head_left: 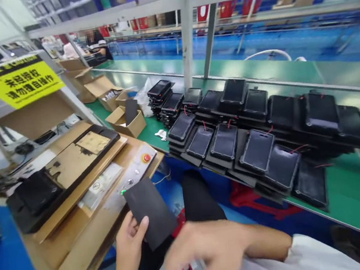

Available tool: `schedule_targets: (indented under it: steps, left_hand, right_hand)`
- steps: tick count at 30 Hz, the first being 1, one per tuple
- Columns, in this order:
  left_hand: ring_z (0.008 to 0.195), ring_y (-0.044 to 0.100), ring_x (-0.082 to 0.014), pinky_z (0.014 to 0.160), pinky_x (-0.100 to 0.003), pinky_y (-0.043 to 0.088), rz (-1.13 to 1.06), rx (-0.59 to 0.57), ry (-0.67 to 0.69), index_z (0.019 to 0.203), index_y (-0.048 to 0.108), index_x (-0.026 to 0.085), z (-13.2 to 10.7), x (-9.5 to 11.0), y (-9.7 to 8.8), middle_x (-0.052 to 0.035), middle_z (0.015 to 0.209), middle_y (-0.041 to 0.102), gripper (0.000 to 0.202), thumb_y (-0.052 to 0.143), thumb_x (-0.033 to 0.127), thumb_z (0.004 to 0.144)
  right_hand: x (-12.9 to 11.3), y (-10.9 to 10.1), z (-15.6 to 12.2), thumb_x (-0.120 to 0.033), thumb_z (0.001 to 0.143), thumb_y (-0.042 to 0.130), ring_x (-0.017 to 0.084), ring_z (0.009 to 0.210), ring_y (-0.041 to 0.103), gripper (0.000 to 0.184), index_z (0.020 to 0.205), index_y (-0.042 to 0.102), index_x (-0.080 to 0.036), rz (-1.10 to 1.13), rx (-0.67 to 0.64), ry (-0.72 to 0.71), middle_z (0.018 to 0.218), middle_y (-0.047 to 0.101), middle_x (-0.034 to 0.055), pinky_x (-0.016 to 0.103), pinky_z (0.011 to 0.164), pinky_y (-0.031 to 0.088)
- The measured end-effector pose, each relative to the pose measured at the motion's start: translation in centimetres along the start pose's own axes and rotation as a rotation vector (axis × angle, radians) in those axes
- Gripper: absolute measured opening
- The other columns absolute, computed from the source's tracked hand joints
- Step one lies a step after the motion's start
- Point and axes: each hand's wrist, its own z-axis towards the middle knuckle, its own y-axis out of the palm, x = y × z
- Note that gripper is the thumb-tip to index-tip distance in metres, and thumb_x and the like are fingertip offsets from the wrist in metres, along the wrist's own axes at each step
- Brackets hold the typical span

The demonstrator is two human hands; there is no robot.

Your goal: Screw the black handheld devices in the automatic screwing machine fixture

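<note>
My left hand (pixel 128 244) grips a thin black rectangular sheet (pixel 151 213) by its near left edge, thumb on top and fingers beneath. The sheet is tilted above my lap, beside the corner of the wooden bench. Close to my body, my right hand (pixel 208 248) is smeared by motion. Its fingers point down and to the left, and whether they hold anything cannot be made out. Under that hand a small pale patch with red (pixel 186 269) shows against my light clothing. Rows of stacked black rugged handheld devices (pixel 225 142), some with thin red tabs, lie to the right.
On the left bench sit a black tray-like fixture (pixel 66 170), a control panel with a red button (pixel 146 158) and a yellow warning sign (pixel 26 81). Open cardboard boxes (pixel 127 121) stand on the green table (pixel 357 216). A metal post (pixel 188 39) rises behind. Another person (pixel 97 46) sits far off.
</note>
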Motion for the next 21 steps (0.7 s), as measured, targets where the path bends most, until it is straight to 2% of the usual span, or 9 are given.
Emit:
schedule_targets:
  steps: [3, 4, 5, 7, 9, 11, 13, 16, 21]
  left_hand:
    - [0.092, 0.077, -0.0288, 0.076, -0.034, 0.064, 0.037, 0.033, 0.02, 0.137, 0.063, 0.018, 0.1, 0.9, 0.2, -0.011, 0.114, 0.08, 0.074, 0.09, 0.048, 0.075]
    - [0.087, 0.077, -0.0278, 0.071, -0.033, 0.063, 0.046, 0.045, 0.025, 0.135, 0.065, 0.018, 0.1, 1.3, 0.4, -0.0108, 0.112, 0.081, 0.074, 0.091, 0.049, 0.074]
    - [0.081, 0.077, -0.0268, 0.067, -0.032, 0.062, 0.051, 0.048, 0.025, 0.134, 0.066, 0.018, 0.1, 1.6, 0.8, -0.0107, 0.109, 0.081, 0.074, 0.091, 0.051, 0.073]
    - [0.073, 0.074, -0.0243, 0.06, -0.029, 0.059, 0.057, 0.014, 0.013, 0.131, 0.067, 0.017, 0.0, 1.9, 1.7, -0.0113, 0.106, 0.081, 0.073, 0.091, 0.052, 0.072]
    - [0.066, 0.07, -0.0203, 0.052, -0.025, 0.053, 0.063, -0.056, -0.002, 0.128, 0.067, 0.015, 0.0, 1.6, 2.9, -0.0122, 0.104, 0.081, 0.069, 0.09, 0.052, 0.074]
    - [0.062, 0.065, -0.016, 0.047, -0.022, 0.046, 0.067, -0.109, -0.004, 0.127, 0.067, 0.014, 0.1, 0.9, 3.9, -0.0124, 0.103, 0.08, 0.063, 0.086, 0.051, 0.079]
    - [0.061, 0.061, -0.0143, 0.046, -0.021, 0.043, 0.081, -0.16, 0.003, 0.126, 0.066, 0.014, 0.4, 0.1, 4.3, -0.0118, 0.103, 0.078, 0.059, 0.083, 0.051, 0.084]
    - [0.063, 0.06, -0.0151, 0.05, -0.024, 0.045, 0.119, -0.185, 0.047, 0.128, 0.064, 0.016, 1.1, -0.9, 3.8, -0.008, 0.094, 0.074, 0.054, 0.078, 0.051, 0.089]
    - [0.066, 0.063, -0.0158, 0.053, -0.026, 0.045, 0.124, -0.169, 0.094, 0.123, 0.065, 0.016, 1.5, -1.4, 2.1, -0.0078, 0.091, 0.072, 0.044, 0.067, 0.051, 0.097]
  right_hand:
    - [2.2, -2.3, 1.4, -0.047, 0.102, 0.056, 0.015, 0.079, 0.064, 0.031, 0.098, 0.07, -0.021, -0.233, 0.633, 0.185, 0.09, 0.071, 0.002, 0.026, 0.078, 0.053]
    - [3.6, -2.4, 1.5, -0.045, 0.099, 0.061, 0.014, 0.078, 0.062, 0.026, 0.105, 0.068, -0.021, -0.252, 0.793, 0.221, 0.094, 0.07, 0.0018, 0.025, 0.074, 0.051]
    - [5.1, -2.3, 1.5, -0.045, 0.097, 0.066, 0.013, 0.078, 0.061, 0.029, 0.113, 0.066, -0.021, -0.215, 0.875, 0.243, 0.101, 0.069, 0.0026, 0.025, 0.072, 0.05]
    - [8.0, -1.7, 1.3, -0.048, 0.092, 0.073, 0.013, 0.081, 0.063, 0.044, 0.125, 0.061, -0.022, 0.013, 0.875, 0.238, 0.114, 0.067, 0.005, 0.027, 0.073, 0.052]
    - [10.1, -1.1, 1.1, -0.052, 0.087, 0.078, 0.016, 0.089, 0.067, 0.052, 0.125, 0.061, -0.021, 0.286, 0.829, 0.178, 0.117, 0.069, 0.0059, 0.031, 0.082, 0.054]
    - [11.0, -0.8, 1.3, -0.047, 0.084, 0.082, 0.021, 0.097, 0.068, 0.048, 0.119, 0.066, -0.018, 0.441, 0.866, 0.123, 0.111, 0.072, 0.0056, 0.034, 0.091, 0.053]
    - [11.2, -0.9, 1.5, -0.039, 0.082, 0.083, 0.022, 0.097, 0.069, 0.04, 0.112, 0.07, -0.017, 0.485, 0.966, 0.125, 0.105, 0.075, 0.0052, 0.034, 0.09, 0.052]
    - [11.0, -1.9, 1.7, -0.032, 0.081, 0.08, 0.023, 0.091, 0.07, 0.032, 0.108, 0.073, -0.016, 0.538, 1.045, 0.144, 0.103, 0.077, 0.0061, 0.034, 0.085, 0.052]
    - [11.0, -4.1, 1.0, -0.03, 0.082, 0.078, 0.027, 0.095, 0.072, 0.036, 0.115, 0.074, -0.017, 0.615, 1.095, 0.18, 0.107, 0.079, 0.0077, 0.036, 0.086, 0.054]
